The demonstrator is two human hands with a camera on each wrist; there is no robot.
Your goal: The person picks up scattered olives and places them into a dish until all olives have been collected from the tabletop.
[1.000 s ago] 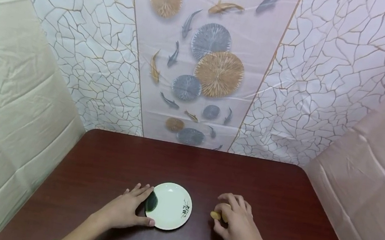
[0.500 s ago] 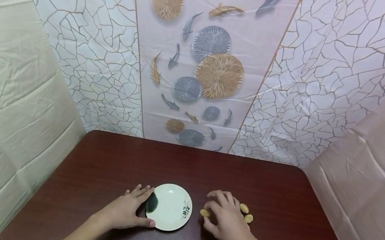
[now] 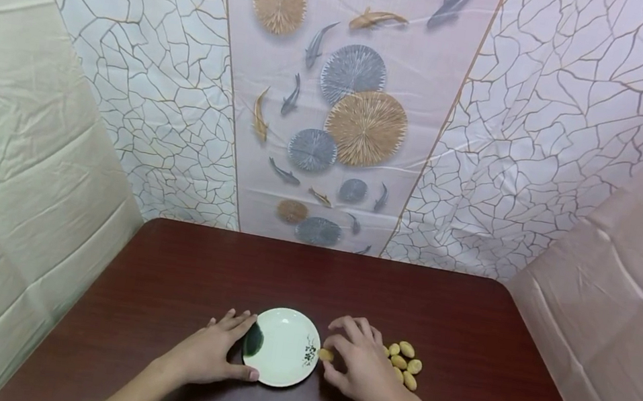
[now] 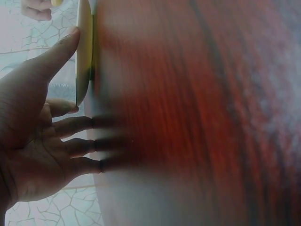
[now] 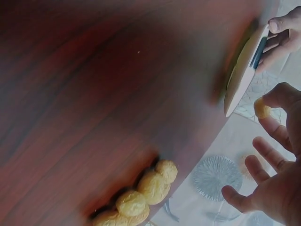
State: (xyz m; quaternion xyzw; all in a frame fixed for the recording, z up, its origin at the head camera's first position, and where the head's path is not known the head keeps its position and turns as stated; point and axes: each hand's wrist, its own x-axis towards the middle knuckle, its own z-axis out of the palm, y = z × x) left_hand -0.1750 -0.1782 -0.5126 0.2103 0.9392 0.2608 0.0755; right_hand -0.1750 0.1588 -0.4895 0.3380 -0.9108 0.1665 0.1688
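Observation:
A round white plate (image 3: 285, 348) with a dark green patch and a small floral print lies on the table. My left hand (image 3: 210, 352) touches its left rim with thumb and index finger; the other fingers are spread, their tips on the tabletop in the left wrist view. Between thumb and index finger, my right hand (image 3: 363, 368) pinches a small yellow oval piece (image 5: 261, 108) with a wrinkled-looking skin, at the plate's right rim. It is held above the tabletop. Several similar yellow pieces (image 3: 399, 361) lie grouped right of this hand, which partly hides them.
Dark reddish-brown wood makes up the table (image 3: 197, 265). Behind it hangs a patterned cloth (image 3: 324, 180) with fish and round motifs. Pale cloth walls (image 3: 24, 188) flank both sides.
My right hand has moved left from the group of yellow pieces to the plate's right rim, carrying one piece. More of the group has come into sight. The left hand stays at the plate.

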